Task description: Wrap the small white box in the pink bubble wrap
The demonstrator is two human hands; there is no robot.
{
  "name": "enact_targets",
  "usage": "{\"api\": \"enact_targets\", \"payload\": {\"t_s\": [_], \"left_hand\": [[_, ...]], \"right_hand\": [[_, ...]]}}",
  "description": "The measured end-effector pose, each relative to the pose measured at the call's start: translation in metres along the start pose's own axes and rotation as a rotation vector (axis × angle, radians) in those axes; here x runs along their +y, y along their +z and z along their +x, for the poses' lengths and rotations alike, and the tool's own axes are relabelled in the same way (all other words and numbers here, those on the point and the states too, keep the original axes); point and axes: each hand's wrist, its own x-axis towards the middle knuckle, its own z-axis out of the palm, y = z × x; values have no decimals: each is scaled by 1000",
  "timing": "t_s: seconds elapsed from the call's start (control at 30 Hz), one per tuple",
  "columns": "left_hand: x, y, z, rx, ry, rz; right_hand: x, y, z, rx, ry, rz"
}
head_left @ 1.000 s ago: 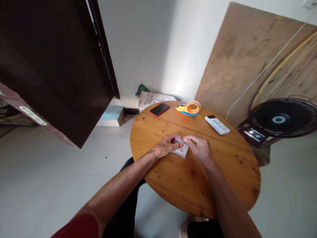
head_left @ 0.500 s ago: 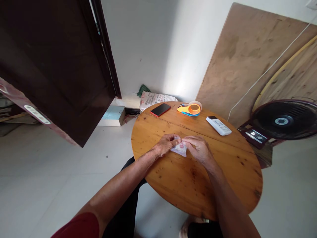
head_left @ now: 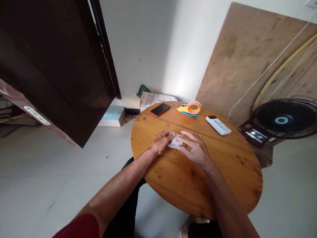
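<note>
Between my hands is a small whitish plastic packet (head_left: pixel 175 142) with a pinkish-red mark on it, just above or on the round wooden table (head_left: pixel 170 168). My left hand (head_left: pixel 162 142) is closed on the packet's left side, thumb and fingers pinching it. On the other side, my right hand (head_left: pixel 195 147) has its fingers spread apart, the tips close to the packet's right edge; whether they touch it I cannot tell. What the packet contains does not show clearly.
Along the table's far side lie a red-edged phone (head_left: pixel 160 109), an orange tape dispenser (head_left: pixel 190 108) with clear tape and a white handheld device (head_left: pixel 218 125). A black fan (head_left: pixel 282 120) stands at the right. A dark door (head_left: pixel 54 59) is at the left.
My right hand's fingers have come off their pinch at the packet and spread apart. The packet and my left hand have shifted slightly left and away from me.
</note>
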Motion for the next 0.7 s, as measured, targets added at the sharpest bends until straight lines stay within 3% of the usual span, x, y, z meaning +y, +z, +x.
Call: {"api": "enact_targets", "payload": {"t_s": [0.4, 0.6, 0.7], "left_hand": [[1, 1, 0, -42, 24, -67], [2, 5, -1, 23, 74, -17], [5, 8, -3, 55, 112, -10]], "right_hand": [[6, 8, -4, 1, 20, 141], [-1, 1, 0, -37, 42, 104], [-7, -5, 2, -6, 70, 191]]}}
